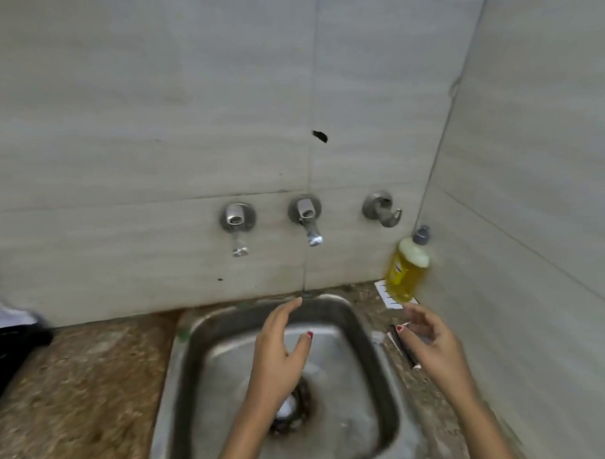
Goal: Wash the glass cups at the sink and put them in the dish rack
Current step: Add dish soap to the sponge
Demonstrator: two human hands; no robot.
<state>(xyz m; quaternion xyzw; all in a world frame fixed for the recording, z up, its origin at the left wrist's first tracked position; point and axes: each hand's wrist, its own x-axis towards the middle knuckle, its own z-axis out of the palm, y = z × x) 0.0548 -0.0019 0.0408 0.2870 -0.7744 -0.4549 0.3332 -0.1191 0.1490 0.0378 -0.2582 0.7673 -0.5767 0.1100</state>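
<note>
Glass cups: cannot tell where they lie; a pale shiny shape (286, 407) at the drain, at 6 o'clock of the left hand (280, 345), is too blurred to name.
Left hand: over the basin of the sink (194, 345), fingers straight, thumb apart, holding nothing.
Right hand (431, 340): at 3 o'clock of the left, well apart from it, over the sink's right rim, fingers loosely spread, empty.
Soap bottle (407, 267): yellow, at 12 o'clock of the right hand, near its fingertips, standing on a white tray (384, 292).
Taps (306, 215): on the wall at 12 o'clock of the sink.
Dark slim object (401, 346): on the counter (83, 376), partly under the right hand.
</note>
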